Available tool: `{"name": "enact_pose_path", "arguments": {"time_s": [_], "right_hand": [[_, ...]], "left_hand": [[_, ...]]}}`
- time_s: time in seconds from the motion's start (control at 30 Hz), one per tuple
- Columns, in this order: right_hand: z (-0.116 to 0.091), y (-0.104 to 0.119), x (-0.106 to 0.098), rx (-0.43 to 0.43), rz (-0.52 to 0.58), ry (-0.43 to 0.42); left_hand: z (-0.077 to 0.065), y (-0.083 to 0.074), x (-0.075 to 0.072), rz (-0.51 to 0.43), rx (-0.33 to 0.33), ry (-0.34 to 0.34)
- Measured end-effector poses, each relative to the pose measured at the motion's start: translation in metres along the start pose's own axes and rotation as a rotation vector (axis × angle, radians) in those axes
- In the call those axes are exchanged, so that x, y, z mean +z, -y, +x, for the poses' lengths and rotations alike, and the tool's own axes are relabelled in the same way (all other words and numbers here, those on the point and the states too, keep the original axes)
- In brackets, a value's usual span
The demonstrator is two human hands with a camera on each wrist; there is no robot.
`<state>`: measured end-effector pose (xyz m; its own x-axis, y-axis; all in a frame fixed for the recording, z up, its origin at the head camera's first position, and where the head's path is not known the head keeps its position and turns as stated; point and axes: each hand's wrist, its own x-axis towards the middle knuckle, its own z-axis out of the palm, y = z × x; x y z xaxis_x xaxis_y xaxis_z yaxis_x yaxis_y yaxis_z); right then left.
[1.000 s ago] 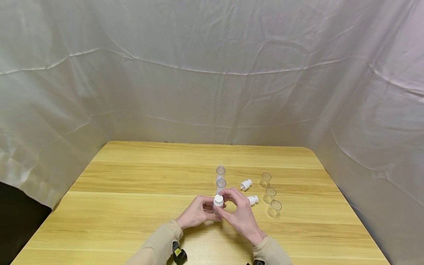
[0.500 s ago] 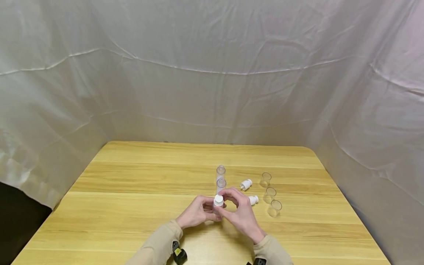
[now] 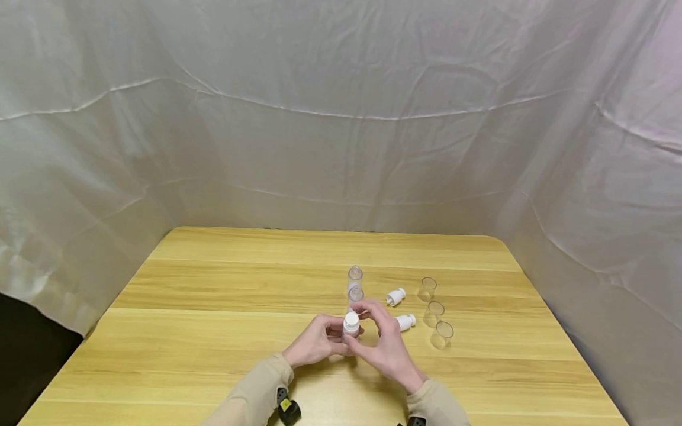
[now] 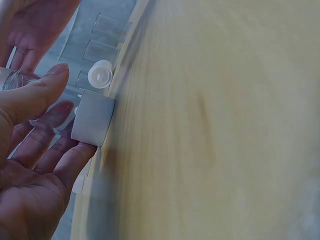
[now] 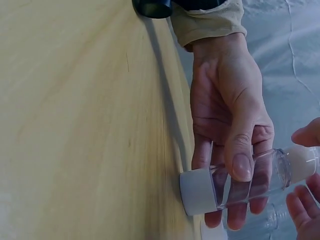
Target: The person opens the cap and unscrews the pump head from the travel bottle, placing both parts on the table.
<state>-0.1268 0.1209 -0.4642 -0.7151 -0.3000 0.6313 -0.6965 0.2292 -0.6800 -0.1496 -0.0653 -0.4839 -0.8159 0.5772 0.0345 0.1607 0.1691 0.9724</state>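
My left hand (image 3: 315, 344) grips a small clear pump bottle (image 5: 278, 167) by its body, holding it upright close over the wooden table. In the right wrist view its white base (image 5: 196, 191) faces the tabletop. The bottle's white pump head (image 3: 351, 320) sits on top, and the thumb and fingers of my right hand (image 3: 388, 349) curl around it. The left wrist view shows my left thumb (image 4: 37, 95) and fingers around the bottle, much of which they hide there. Two more clear bottles (image 3: 354, 274) stand just behind my hands, with open tops.
Two loose white pump heads (image 3: 396, 296) lie on the wooden table (image 3: 213, 284) right of the bottles, one partly behind my right hand. Farther right, three clear caps (image 3: 441, 335) stand in a row. A pale fabric curtain (image 3: 341, 154) surrounds the table's back and sides.
My right thumb and fingers have shifted slightly around the pump head, and more of its white side shows. My left hand and the bottle stay in place.
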Motion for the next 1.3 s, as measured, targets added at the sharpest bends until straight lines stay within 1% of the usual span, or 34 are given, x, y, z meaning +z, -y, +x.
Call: {"name": "enact_pose_path", "arguments": {"time_s": [0.07,0.13,0.33,0.4,0.63,0.87,0.97,1.13,1.3], "right_hand": [[0.0009,0.0014,0.0007,0.019,-0.044,-0.012],[0.0021,0.0023,0.0019,0.019,-0.083,-0.024],[0.0029,0.0044,0.0046,0.043,-0.116,-0.045],[0.003,0.0043,0.0046,0.047,-0.118,-0.045],[0.0031,0.0026,0.0041,-0.001,-0.103,-0.027],[0.0019,0.0024,0.0026,-0.006,-0.061,0.037],[0.0009,0.0015,0.0021,-0.006,-0.072,0.054],[-0.0003,0.0008,0.0019,0.008,-0.109,0.049],[0.0003,0.0017,0.0024,0.036,-0.122,0.02]], "left_hand": [[-0.0001,-0.0004,-0.0003,0.005,0.001,-0.001],[-0.0002,-0.0008,-0.0005,0.006,0.002,-0.001],[-0.0002,-0.0004,0.0009,0.011,0.001,-0.011],[-0.0001,-0.0003,0.0014,0.005,0.0,-0.013],[-0.0006,-0.0006,0.0007,0.014,-0.002,-0.012],[-0.0011,0.0,-0.0001,0.015,0.009,-0.007],[-0.0012,-0.0002,-0.0002,0.011,0.012,-0.003],[-0.0013,-0.0005,-0.0003,0.01,0.011,0.003],[-0.0007,-0.0001,0.0,0.009,0.012,0.0]]}}
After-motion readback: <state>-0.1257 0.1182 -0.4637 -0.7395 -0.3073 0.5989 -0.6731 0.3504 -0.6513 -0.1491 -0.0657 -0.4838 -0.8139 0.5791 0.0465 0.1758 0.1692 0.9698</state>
